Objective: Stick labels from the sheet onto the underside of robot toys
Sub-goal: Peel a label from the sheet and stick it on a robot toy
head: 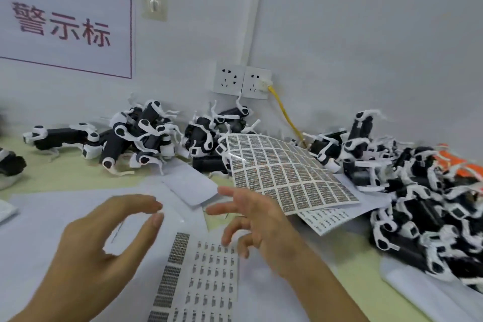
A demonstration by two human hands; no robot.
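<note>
both hands hover above the worktop [78, 178] and hold nothing. the left hand [104, 248] curves its thumb and forefinger toward each other in a loose c with a gap between the tips. the right hand [256, 222] has its fingers [224, 209] spread and relaxed, a little blurred.

under the hands lies a label sheet [206, 277], flat on white paper, with rows of small labels and a column of darker blocks on its left edge. a second, fuller label sheet [282, 167] leans tilted just beyond the right hand, its far edge against a heap of robot toys [209, 133]. more black-and-white robot toys lie in a pile at the back left [136, 133] and in a large pile on the right [423, 191].

a yellow cable [287, 115] runs from a wall socket [256, 82] down behind the tilted sheet. a sign [62, 23] with red characters hangs on the wall.
</note>
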